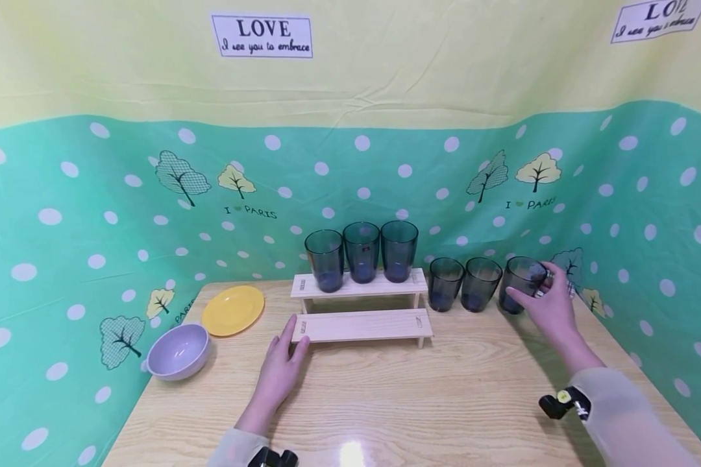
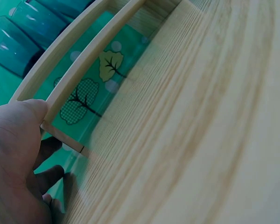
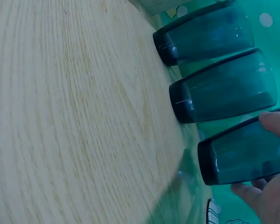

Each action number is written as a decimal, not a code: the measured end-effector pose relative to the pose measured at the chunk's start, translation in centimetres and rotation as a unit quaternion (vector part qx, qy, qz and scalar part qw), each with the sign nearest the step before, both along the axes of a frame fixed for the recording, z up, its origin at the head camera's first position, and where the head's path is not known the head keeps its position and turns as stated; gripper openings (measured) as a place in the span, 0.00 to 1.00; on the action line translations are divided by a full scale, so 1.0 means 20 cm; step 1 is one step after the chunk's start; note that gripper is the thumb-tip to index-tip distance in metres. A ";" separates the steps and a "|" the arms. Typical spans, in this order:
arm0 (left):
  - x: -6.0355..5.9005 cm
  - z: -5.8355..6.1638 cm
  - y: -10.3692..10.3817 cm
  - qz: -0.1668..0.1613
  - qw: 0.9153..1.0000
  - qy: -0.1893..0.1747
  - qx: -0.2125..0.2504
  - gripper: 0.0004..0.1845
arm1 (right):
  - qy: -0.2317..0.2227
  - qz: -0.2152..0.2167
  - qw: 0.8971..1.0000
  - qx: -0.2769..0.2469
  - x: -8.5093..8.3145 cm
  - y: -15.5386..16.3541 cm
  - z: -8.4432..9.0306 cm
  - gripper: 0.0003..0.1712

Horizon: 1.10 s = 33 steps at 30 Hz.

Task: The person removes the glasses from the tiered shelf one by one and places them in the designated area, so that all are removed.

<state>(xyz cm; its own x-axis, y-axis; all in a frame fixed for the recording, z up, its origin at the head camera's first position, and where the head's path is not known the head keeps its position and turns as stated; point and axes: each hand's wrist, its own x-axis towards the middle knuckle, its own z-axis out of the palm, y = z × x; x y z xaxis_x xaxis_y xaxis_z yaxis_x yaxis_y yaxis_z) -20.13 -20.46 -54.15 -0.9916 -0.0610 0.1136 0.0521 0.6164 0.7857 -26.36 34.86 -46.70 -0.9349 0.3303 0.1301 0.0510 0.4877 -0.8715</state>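
A two-tier wooden shelf (image 1: 362,326) stands mid-table, its lower step at the front. My left hand (image 1: 279,363) holds the left end of that lower step; in the left wrist view its thumb (image 2: 35,109) lies on the front corner, with fingers behind the end. Three dark tinted glasses (image 1: 361,253) stand upright in a row on the upper step. Right of the shelf, two shorter glasses (image 1: 446,285) stand on the table. My right hand (image 1: 552,308) grips a third short glass (image 3: 242,154), thumb on the near side and fingers around the far side.
At the left are a yellow plate (image 1: 233,311) and a purple bowl (image 1: 179,352) near the table's edge. Behind the gripped glass, a black-and-white patterned thing (image 3: 213,212) is mostly hidden. A green dotted cloth (image 1: 362,168) hangs along the back and sides of the wooden table (image 1: 385,402).
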 end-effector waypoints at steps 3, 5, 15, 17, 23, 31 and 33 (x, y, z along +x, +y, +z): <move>0.00 0.00 0.00 -0.001 1.000 0.002 -0.002 0.39 | 0.001 0.000 1.000 -0.007 -0.02 0.00 -0.02 0.65; 0.00 -0.01 0.00 -0.001 1.000 0.003 -0.002 0.39 | 0.000 -0.001 1.000 -0.011 -0.03 0.00 -0.03 0.65; 0.00 0.00 0.00 -0.004 1.000 0.005 -0.004 0.39 | -0.005 0.007 1.000 -0.028 -0.03 -0.01 -0.06 0.65; 0.00 0.00 0.00 -0.004 1.000 0.005 -0.004 0.39 | -0.003 0.007 1.000 -0.027 -0.04 -0.01 -0.06 0.65; 0.00 -0.01 0.00 -0.003 1.000 0.004 -0.007 0.39 | 0.003 0.012 1.000 -0.025 -0.04 0.00 -0.07 0.64; 0.00 0.00 0.00 -0.001 1.000 0.000 -0.004 0.39 | 0.014 0.026 1.000 -0.010 -0.05 0.01 -0.09 0.64; 0.00 0.00 0.00 -0.001 1.000 0.001 -0.004 0.39 | 0.016 0.029 0.999 -0.010 -0.05 0.01 -0.10 0.63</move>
